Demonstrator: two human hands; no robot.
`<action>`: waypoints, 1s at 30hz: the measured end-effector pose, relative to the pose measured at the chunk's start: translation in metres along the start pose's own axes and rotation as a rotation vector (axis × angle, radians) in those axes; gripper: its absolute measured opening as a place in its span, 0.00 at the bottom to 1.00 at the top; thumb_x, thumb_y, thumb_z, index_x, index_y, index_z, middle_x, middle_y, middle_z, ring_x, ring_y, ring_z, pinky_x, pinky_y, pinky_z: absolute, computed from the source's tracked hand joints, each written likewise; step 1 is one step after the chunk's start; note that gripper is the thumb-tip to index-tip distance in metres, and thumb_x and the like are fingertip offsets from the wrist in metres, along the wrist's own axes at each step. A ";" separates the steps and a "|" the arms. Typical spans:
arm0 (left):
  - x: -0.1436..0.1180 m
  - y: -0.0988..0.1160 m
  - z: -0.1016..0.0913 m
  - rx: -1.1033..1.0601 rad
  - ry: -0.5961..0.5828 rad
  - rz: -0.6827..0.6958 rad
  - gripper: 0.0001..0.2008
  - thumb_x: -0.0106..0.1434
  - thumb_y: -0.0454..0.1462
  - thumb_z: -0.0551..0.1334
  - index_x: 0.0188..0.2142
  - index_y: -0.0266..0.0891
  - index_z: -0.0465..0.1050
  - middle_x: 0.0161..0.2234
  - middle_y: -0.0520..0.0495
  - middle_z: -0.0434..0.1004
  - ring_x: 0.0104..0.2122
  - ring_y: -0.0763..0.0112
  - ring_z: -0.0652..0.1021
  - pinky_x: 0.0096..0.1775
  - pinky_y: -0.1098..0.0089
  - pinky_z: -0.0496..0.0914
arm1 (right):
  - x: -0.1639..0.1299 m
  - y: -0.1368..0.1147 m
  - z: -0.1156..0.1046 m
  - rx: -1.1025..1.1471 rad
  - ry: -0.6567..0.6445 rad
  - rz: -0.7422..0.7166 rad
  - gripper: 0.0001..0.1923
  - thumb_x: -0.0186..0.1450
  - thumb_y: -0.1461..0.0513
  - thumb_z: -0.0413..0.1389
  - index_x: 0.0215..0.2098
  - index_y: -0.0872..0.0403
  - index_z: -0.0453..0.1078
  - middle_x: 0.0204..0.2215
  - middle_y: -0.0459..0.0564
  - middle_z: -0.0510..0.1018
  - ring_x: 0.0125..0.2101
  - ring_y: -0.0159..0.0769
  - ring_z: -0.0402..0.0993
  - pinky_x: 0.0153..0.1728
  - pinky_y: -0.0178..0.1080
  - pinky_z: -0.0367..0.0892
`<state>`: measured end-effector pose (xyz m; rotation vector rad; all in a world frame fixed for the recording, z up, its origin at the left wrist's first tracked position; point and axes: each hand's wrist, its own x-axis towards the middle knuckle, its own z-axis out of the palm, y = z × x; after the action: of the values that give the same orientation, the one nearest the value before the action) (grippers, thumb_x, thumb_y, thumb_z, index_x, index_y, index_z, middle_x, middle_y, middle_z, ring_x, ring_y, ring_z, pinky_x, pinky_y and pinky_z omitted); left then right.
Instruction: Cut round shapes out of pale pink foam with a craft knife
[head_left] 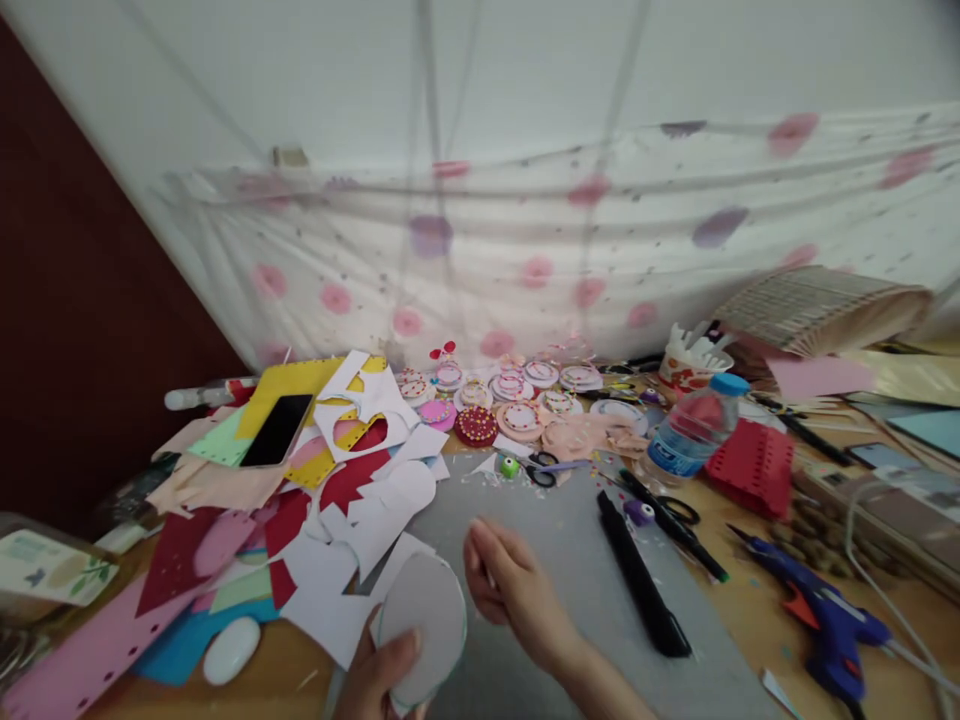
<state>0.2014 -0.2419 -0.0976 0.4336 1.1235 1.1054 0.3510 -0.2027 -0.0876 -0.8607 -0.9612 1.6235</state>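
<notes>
My left hand (380,665) grips a rounded pale disc (429,630), perhaps card or foam, with the thumb pressed on its face. A thin greenish line runs along the disc's right edge. Just right of it, my right hand (517,590) hovers over the grey mat (585,560) with fingers curled in against the thumb. Whatever is between those fingertips, if anything, is hidden. Cut white paper scraps (322,570) lie left of the disc. Beyond my hands are scissors (546,468) and a small green ball with an eye (509,467).
Several decorated discs (476,425) line the back. A phone (277,430) lies on coloured sheets at left. At right are a black marker-like tool (643,580), a water bottle (694,430), a blue glue gun (817,610) with its cord, and a paper cup (691,360).
</notes>
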 end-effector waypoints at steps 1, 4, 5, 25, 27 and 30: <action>-0.001 0.003 -0.002 0.021 0.028 0.018 0.23 0.36 0.42 0.77 0.31 0.41 0.73 0.17 0.55 0.73 0.15 0.75 0.71 0.18 0.77 0.66 | 0.009 0.002 0.002 -0.050 0.006 -0.006 0.26 0.62 0.39 0.51 0.27 0.52 0.58 0.13 0.33 0.54 0.13 0.22 0.45 0.13 0.29 0.43; -0.001 0.010 -0.012 0.091 0.096 0.058 0.20 0.39 0.39 0.76 0.32 0.43 0.73 0.24 0.53 0.77 0.24 0.68 0.78 0.25 0.73 0.72 | 0.032 0.008 0.013 -0.121 -0.040 -0.023 0.26 0.53 0.41 0.62 0.33 0.53 0.65 0.20 0.37 0.65 0.19 0.25 0.58 0.19 0.29 0.53; 0.000 0.012 -0.015 0.114 0.102 0.063 0.19 0.40 0.38 0.76 0.32 0.43 0.74 0.25 0.52 0.77 0.24 0.68 0.78 0.24 0.74 0.72 | 0.037 0.009 0.016 -0.137 -0.059 -0.029 0.27 0.51 0.42 0.64 0.36 0.53 0.68 0.24 0.40 0.69 0.23 0.26 0.62 0.22 0.30 0.57; 0.098 0.026 0.019 0.505 -0.681 0.050 0.27 0.54 0.56 0.66 0.18 0.36 0.66 0.13 0.55 0.60 0.14 0.82 0.59 0.18 0.77 0.50 | 0.026 0.006 -0.066 -0.120 -0.060 0.178 0.23 0.60 0.44 0.58 0.31 0.56 0.68 0.17 0.38 0.63 0.15 0.23 0.55 0.14 0.29 0.48; 0.111 0.024 0.025 0.479 -0.720 0.016 0.28 0.53 0.59 0.65 0.18 0.36 0.66 0.12 0.57 0.57 0.13 0.83 0.56 0.17 0.77 0.49 | 0.032 0.011 -0.071 -0.069 -0.012 0.177 0.24 0.60 0.42 0.57 0.29 0.55 0.66 0.15 0.37 0.62 0.14 0.23 0.52 0.12 0.29 0.46; 0.122 0.016 0.030 0.448 -0.756 -0.040 0.28 0.54 0.59 0.64 0.19 0.36 0.65 0.12 0.58 0.55 0.12 0.84 0.55 0.17 0.77 0.47 | 0.035 0.020 -0.075 -0.002 0.067 0.185 0.25 0.58 0.40 0.57 0.27 0.54 0.64 0.13 0.36 0.59 0.12 0.23 0.48 0.11 0.30 0.43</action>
<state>0.2211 -0.1222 -0.1329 1.0717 0.6811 0.5497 0.4017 -0.1588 -0.1404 -1.0237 -0.8567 1.7379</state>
